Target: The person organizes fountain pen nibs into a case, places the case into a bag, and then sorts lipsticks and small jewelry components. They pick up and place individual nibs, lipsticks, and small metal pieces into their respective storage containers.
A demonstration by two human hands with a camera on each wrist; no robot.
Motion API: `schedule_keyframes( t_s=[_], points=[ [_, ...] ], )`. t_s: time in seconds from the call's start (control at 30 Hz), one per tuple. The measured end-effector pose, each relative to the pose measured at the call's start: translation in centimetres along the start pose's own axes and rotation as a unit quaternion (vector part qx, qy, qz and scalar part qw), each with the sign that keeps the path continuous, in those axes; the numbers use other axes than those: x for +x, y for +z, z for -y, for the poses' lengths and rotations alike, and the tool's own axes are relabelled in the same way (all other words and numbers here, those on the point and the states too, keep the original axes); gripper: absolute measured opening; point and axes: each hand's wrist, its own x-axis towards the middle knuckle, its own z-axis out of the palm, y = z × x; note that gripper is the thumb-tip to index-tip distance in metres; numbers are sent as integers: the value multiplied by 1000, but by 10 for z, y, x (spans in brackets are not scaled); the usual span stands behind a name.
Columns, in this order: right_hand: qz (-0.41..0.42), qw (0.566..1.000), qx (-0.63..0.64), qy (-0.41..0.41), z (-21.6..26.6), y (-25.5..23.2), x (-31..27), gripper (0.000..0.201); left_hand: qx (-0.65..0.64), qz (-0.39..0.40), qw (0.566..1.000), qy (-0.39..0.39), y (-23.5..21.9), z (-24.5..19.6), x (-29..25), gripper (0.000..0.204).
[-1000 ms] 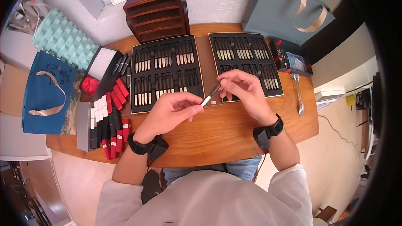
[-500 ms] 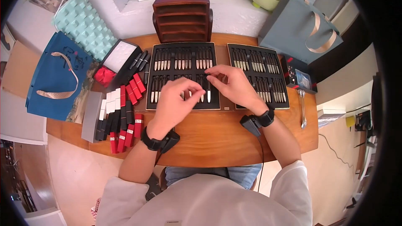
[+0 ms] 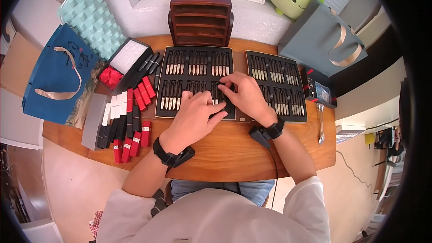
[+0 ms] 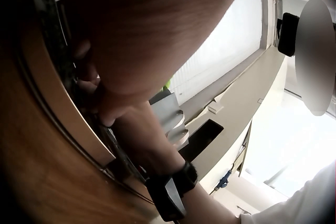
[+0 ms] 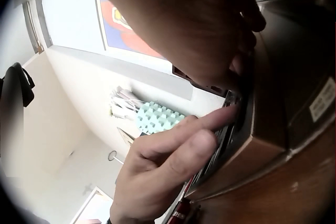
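Note:
In the head view, the left tray holds rows of slim dark tubes with pale ends. My left hand is over its lower right part, the extended index finger touching down at the pale end of a tube. At that same section, my right hand pinches the dark upper end of the tube, which is mostly hidden by the fingers. The right wrist view shows the left hand with its index finger reaching into the tray's edge. In the left wrist view the contact is dark and hard to see.
A second filled tray lies to the right, with metal utensils beyond it. Behind stands a small wooden shelf. Red, white and black little boxes crowd the left, near a blue bag and a grey bag.
Both hands have moved from the table's front, where they held the tube between them, up to the left tray. The left index finger has come down on the tray. The head view has shifted.

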Motion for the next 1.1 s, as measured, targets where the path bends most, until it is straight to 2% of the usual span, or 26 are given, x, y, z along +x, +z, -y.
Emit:
schedule_keyframes(
  t_s=[0.17,0.3,0.5,0.67,0.87,0.97,1.1],
  points=[
    [-3,999,1,52,12,0,1,14,-9,2,1000,5,1,0,0,26],
    [-6,998,14,54,13,2,0,13,1,16,1000,12,1,1,0,25],
    [-36,998,-50,-4,10,9,-7,9,14,7,1000,18,-2,-2,2,23],
    [-12,994,-89,-57,11,1,-8,11,29,22,999,-4,-3,-1,0,21],
    [58,993,-86,-51,26,-21,-18,14,21,22,999,-14,0,-1,-1,22],
    [60,996,-55,-27,23,-16,-20,14,17,25,999,-14,0,-1,-1,22],
    [80,994,-73,-27,26,-19,-12,17,14,25,1000,-13,3,2,-1,20]
  ],
)
